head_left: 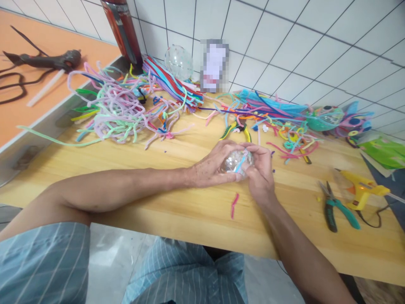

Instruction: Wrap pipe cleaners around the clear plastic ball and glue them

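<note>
My left hand [207, 165] is wrapped round the left side of a clear ball [230, 162] just above the wooden table. The fingers of my right hand [261, 171] press on the ball's right side, by a light-blue pipe cleaner [241, 163] lying across its surface. Whether the fingertips pinch the pipe cleaner too is hard to make out. A short pink pipe cleaner piece [234, 205] lies on the table below my hands. Just beyond them are yellow-and-black handled pliers [229, 130], partly hidden by my hands.
Tangled pipe cleaners [118, 105] lie left, bundled ones [177, 84] behind. Teal-handled pliers [330, 211] and a yellow glue gun [362, 190] lie right. Another clear ball [179, 62], a phone [215, 65] and a red bottle [122, 31] stand along the tiled wall. A black glue gun [53, 60] lies far left.
</note>
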Tool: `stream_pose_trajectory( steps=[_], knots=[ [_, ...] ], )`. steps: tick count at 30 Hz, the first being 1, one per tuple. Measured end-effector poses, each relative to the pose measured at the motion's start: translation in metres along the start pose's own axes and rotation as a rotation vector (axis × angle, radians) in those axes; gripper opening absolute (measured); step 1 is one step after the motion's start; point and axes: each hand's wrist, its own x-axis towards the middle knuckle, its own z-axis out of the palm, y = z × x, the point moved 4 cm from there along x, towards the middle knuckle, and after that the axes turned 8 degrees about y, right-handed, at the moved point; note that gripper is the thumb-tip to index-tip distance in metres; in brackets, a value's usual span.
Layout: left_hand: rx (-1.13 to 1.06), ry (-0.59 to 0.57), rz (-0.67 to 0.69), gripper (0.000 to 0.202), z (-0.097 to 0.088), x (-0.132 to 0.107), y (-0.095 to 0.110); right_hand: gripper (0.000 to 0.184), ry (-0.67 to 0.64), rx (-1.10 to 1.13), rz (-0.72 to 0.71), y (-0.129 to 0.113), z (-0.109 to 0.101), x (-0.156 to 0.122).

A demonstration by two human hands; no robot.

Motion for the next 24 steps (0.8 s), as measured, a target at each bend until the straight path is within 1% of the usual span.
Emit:
stream_pose_trajectory(
  steps=[4,7,9,11,14,16,18,20,24],
  knots=[
    [-0.003,0.003,-0.027,0.063,0.0,0.0,-0.002,0.037,-0.016,0.023,0.017,0.001,0.001,0.001],
    [-0.014,-0.008,-0.045,0.064,-0.001,0.0,-0.002,0.038,-0.003,-0.005,0.013,0.0,-0.005,0.003],
    [-0.011,-0.019,-0.073,0.065,-0.002,0.001,-0.002,0.035,0.008,-0.044,-0.05,-0.006,-0.012,0.006],
    [-0.01,-0.022,-0.094,0.066,-0.003,0.001,-0.001,0.029,-0.01,-0.117,-0.136,-0.014,-0.019,0.01],
    [-0.014,-0.019,-0.084,0.066,-0.004,0.001,0.0,0.023,-0.112,-0.266,-0.213,-0.024,-0.024,0.013],
    [-0.021,-0.009,-0.064,0.065,-0.004,0.001,0.0,0.023,-0.192,-0.341,-0.233,-0.028,-0.024,0.013],
    [-0.026,0.001,-0.058,0.064,-0.003,0.0,0.0,0.021,-0.245,-0.37,-0.246,-0.03,-0.02,0.012],
    [-0.024,0.004,-0.054,0.062,-0.003,0.0,0.0,0.017,-0.259,-0.363,-0.249,-0.03,-0.017,0.01],
    [-0.021,0.015,-0.03,0.065,-0.002,-0.001,-0.001,0.006,-0.222,-0.336,-0.213,-0.027,-0.013,0.007]
  ],
)
